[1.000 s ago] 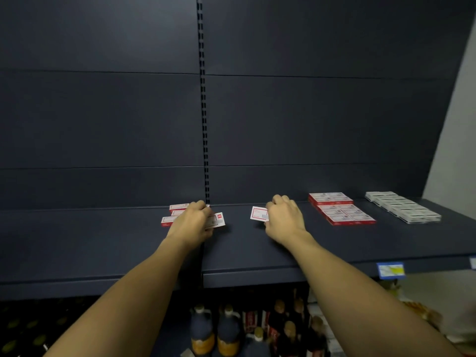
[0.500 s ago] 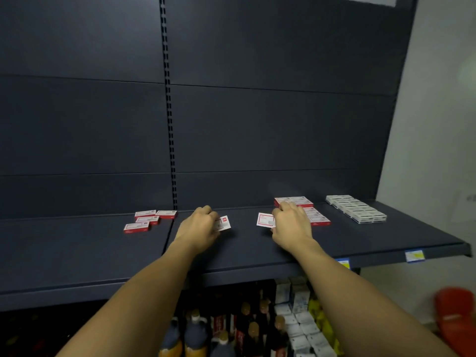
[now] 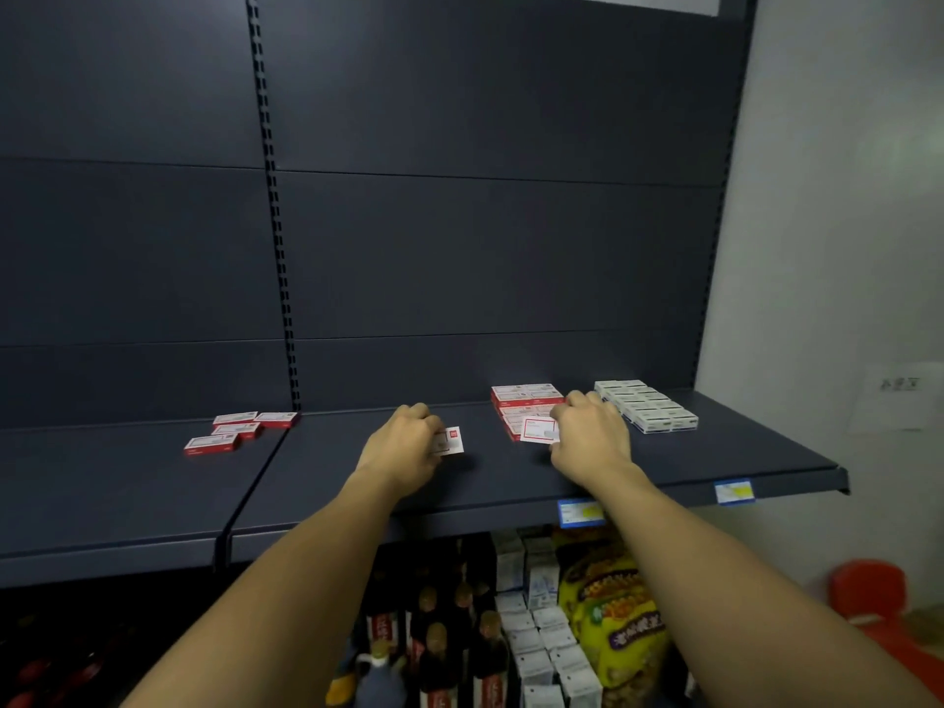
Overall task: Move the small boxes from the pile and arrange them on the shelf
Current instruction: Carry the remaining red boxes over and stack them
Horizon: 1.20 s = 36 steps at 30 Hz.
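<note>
While near red stack [image 3: 526, 401], gripped box [image 3: 537, 430].

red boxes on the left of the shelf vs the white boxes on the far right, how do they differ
The red boxes lie scattered at loose angles; the white boxes sit packed edge to edge in a neat block. The red boxes have red sides under white labels; the white boxes look white all over. Both groups are small flat boxes on the same dark shelf.

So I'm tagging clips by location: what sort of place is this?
Probably a shop aisle: dark metal shelving with price labels on its edge, and bottles and snack bags stocked below.
</note>
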Available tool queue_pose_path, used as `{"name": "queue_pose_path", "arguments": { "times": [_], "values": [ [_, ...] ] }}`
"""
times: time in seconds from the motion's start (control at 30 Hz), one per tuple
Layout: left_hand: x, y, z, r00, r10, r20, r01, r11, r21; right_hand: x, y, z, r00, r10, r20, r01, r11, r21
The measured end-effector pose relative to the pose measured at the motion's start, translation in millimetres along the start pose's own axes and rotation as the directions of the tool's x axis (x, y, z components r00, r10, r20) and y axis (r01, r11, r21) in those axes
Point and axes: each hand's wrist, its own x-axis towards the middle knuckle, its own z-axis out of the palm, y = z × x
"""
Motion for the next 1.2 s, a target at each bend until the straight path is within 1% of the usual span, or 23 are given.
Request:
{"name": "queue_pose_path", "arguments": {
  "times": [0.3,0.53,0.83,0.93,1.2],
  "values": [
    [21,62,15,1.000,-0.002,-0.032,0.001,1.000,-0.023,-8,65,9,1.000,0.003,0.001,-0.003,0.999,0.042],
    [45,88,25,0.999,0.028,-0.025,-0.028,1.000,0.003,4,92,25,1.000,0.000,0.006,-0.001,0.999,0.052],
    [94,85,58,1.000,0.009,-0.012,-0.009,0.999,-0.031,47,99,59,1.000,-0.002,0.004,0.002,0.998,0.067],
    [115,79,70,1.000,0.030,0.008,-0.029,0.999,-0.027,68,99,72,1.000,-0.016,-0.001,0.016,0.998,0.068],
    [170,59,84,1.000,0.021,-0.021,-0.022,0.999,-0.047,126,103,97,1.000,-0.030,-0.008,0.031,0.997,0.075]
  ]
}}
